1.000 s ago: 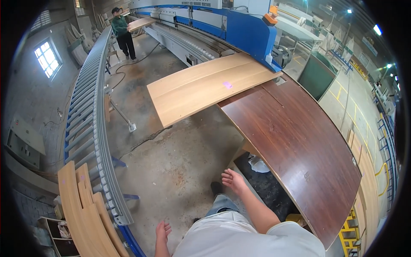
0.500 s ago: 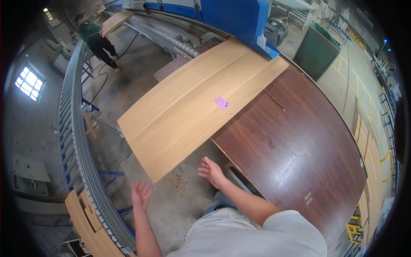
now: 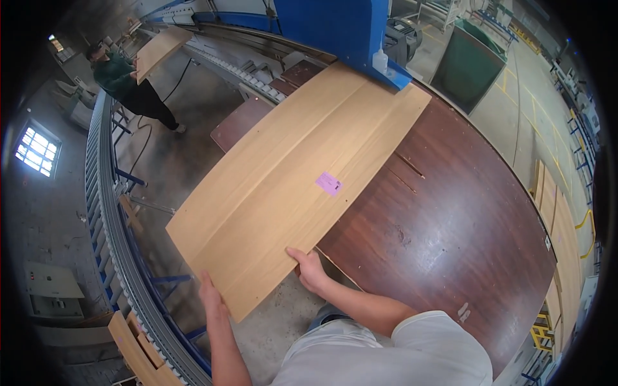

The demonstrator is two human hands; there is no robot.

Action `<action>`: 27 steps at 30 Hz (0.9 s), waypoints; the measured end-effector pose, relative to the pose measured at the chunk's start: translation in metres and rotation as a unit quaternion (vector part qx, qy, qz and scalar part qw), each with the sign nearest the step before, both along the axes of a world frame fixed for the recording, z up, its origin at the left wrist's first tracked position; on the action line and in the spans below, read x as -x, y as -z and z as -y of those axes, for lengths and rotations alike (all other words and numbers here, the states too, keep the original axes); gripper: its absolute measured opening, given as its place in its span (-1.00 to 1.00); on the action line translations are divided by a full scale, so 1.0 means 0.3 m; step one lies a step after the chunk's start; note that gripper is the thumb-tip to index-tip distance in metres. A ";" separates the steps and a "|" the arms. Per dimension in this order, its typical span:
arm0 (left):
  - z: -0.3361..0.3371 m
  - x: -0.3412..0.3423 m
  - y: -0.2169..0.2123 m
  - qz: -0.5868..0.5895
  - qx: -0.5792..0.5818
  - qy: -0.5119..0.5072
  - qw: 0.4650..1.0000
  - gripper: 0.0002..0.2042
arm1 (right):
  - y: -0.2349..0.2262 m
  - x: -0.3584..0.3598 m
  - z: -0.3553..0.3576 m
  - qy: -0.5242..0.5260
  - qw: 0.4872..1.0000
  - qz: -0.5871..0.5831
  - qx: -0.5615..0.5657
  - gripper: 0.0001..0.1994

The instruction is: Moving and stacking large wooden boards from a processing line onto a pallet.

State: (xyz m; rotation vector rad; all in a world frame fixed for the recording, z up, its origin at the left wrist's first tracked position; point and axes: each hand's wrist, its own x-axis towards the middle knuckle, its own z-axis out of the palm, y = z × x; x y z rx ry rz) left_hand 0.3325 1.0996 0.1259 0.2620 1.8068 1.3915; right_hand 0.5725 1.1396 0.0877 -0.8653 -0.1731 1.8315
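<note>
A long light-wood panel point(image 3: 277, 186) with a pink label point(image 3: 329, 184) juts out past a glossy dark-brown worktop point(image 3: 444, 238). Its far end lies beside a blue machine housing point(image 3: 335, 32). My right hand point(image 3: 309, 269) grips the panel's near long edge, thumb on top and fingers hidden underneath. At the panel's left end, my left hand point(image 3: 212, 294) is against the short edge close to the near corner; most of its fingers are out of sight behind the board, so its hold is unclear.
A curved roller conveyor point(image 3: 106, 231) runs along the left, with wood boards point(image 3: 138, 347) at its near end. Far left, another person point(image 3: 122, 80) holds a wood panel point(image 3: 161, 51). A green bin point(image 3: 467, 67) stands at the back right; more boards point(image 3: 553, 231) lie along the right.
Both hands have come to the panel from free air, the right one gripping its edge. The panel's near end has shifted toward me. The other person's panel has moved left and down in view.
</note>
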 end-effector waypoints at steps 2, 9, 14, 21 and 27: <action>0.028 0.000 -0.027 -0.003 0.004 -0.006 1.000 -0.52 | -0.021 -0.017 0.016 -0.007 1.000 0.015 0.002 -0.66; 0.119 0.013 -0.028 -0.035 0.010 0.002 0.999 -0.54 | -0.032 -0.310 -0.203 0.246 0.969 0.026 0.022 -0.59; 0.184 0.017 0.015 -0.039 -0.005 -0.018 0.999 -0.55 | -0.041 -0.642 -0.323 0.242 0.970 -0.023 -0.009 -0.58; 0.280 0.123 -0.088 -0.107 0.039 -0.005 0.993 -0.62 | -0.087 -0.582 -0.174 0.245 0.956 0.141 -0.075 -0.51; 0.458 0.235 -0.298 -0.123 0.044 0.021 0.991 -0.66 | -0.145 -0.471 0.106 0.236 0.956 0.156 -0.079 -0.45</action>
